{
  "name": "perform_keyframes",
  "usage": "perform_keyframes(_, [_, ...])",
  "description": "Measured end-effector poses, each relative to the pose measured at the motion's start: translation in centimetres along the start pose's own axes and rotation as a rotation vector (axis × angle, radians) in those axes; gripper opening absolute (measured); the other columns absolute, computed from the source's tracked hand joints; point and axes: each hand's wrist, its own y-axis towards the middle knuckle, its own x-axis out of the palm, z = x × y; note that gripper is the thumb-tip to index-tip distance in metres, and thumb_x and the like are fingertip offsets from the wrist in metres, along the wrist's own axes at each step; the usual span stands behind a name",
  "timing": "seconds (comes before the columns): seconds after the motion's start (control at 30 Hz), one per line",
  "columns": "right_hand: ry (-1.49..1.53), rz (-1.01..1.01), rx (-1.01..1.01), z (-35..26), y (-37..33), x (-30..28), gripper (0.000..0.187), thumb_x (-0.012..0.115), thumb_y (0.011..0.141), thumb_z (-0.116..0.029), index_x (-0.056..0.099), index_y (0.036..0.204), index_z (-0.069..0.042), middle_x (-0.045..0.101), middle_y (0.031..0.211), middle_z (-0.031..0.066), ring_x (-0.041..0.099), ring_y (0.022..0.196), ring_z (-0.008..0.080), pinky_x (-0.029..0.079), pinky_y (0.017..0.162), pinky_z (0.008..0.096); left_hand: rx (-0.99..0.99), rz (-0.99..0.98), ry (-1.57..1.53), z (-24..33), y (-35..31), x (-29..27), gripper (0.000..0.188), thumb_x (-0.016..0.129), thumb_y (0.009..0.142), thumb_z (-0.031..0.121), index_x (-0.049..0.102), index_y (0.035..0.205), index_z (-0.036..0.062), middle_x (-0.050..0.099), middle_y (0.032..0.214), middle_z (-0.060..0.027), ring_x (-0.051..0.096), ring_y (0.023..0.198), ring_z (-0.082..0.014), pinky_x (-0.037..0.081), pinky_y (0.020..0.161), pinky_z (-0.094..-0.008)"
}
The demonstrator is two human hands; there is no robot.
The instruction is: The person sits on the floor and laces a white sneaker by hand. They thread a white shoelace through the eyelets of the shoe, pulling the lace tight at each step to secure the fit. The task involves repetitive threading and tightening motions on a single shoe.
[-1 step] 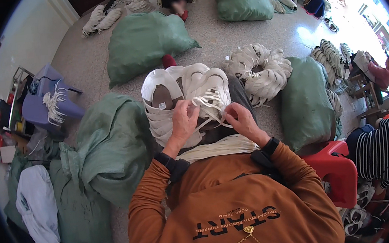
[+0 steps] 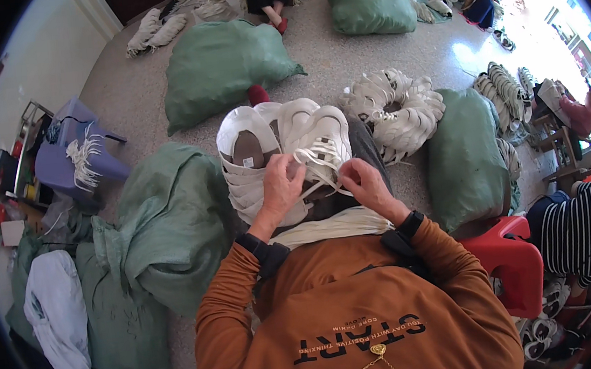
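Note:
A white sneaker upper (image 2: 329, 129) lies toe-away on my lap, with a pale shoelace (image 2: 319, 156) looped across its front. My left hand (image 2: 282, 189) is closed in a pinch on the lace at the left side of the upper. At its right side, my right hand (image 2: 368, 185) pinches the lace with thumb and forefinger; the fingertips are partly hidden. Left of these hands sits a nested stack of white shoe uppers (image 2: 241, 161) with brown insides. A bundle of pale laces (image 2: 334, 226) lies across my waist.
A ring of white uppers (image 2: 395, 112) rests on the floor ahead right. Green sacks (image 2: 229, 64) stand ahead, left and right. A purple stool (image 2: 78, 151) holds white laces; a red stool (image 2: 506, 257) is at my right. Other people sit farther off.

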Motion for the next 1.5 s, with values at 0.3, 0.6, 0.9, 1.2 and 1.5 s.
perform_keyframes(0.3, [0.234,-0.167,0.243,1.5,2.4,-0.1,0.014,0.071,0.09,-0.012,0.066,0.089,0.001,0.064,0.075,0.0003,0.055,0.067,0.0063,0.047,0.061,0.0257,0.042,-0.061,0.076,-0.1,-0.1,-0.9,0.03,0.075,0.079,0.011,0.062,0.105,0.0015,0.059,0.102,-0.0162,0.06,0.098,-0.037,0.049,0.086,-0.0437])
perform_keyframes(0.6, [0.825,-0.392,0.556,0.1,3.8,-2.5,0.014,0.063,0.099,-0.017,0.062,0.093,-0.004,0.06,0.082,-0.0013,0.055,0.07,0.0068,0.048,0.068,0.0223,0.134,-0.014,0.134,-1.2,-0.5,-0.6,0.028,0.073,0.083,0.01,0.062,0.107,0.0007,0.06,0.102,-0.0141,0.063,0.086,-0.0306,0.053,0.073,-0.0384])
perform_keyframes(0.9, [0.556,-0.288,0.384,0.5,2.4,-1.5,0.016,0.063,0.101,-0.021,0.063,0.104,-0.005,0.061,0.088,-0.0024,0.056,0.075,0.0055,0.048,0.07,0.0199,0.034,-0.042,0.045,-1.1,-0.6,-0.4,0.027,0.074,0.081,0.011,0.063,0.103,0.003,0.059,0.103,-0.0149,0.06,0.098,-0.0365,0.05,0.086,-0.0435])
perform_keyframes(1.2, [0.647,-0.339,0.417,0.1,3.7,-2.7,0.013,0.064,0.098,-0.018,0.066,0.099,-0.005,0.066,0.089,-0.0016,0.057,0.078,0.0054,0.047,0.071,0.0212,-0.041,-0.066,0.056,-0.3,-0.1,-0.6,0.027,0.074,0.08,0.012,0.064,0.103,0.0016,0.06,0.102,-0.0152,0.061,0.098,-0.0365,0.05,0.085,-0.0435])
perform_keyframes(1.5, [0.419,-0.254,0.449,1.0,3.4,-3.9,0.02,0.058,0.102,-0.023,0.065,0.108,-0.005,0.065,0.091,-0.0016,0.059,0.084,0.0058,0.049,0.076,0.0218,-0.089,0.045,-0.047,-1.0,0.6,0.6,0.02,0.072,0.089,0.013,0.065,0.099,-0.0025,0.064,0.09,-0.0109,0.063,0.078,-0.0212,0.052,0.072,-0.0337])
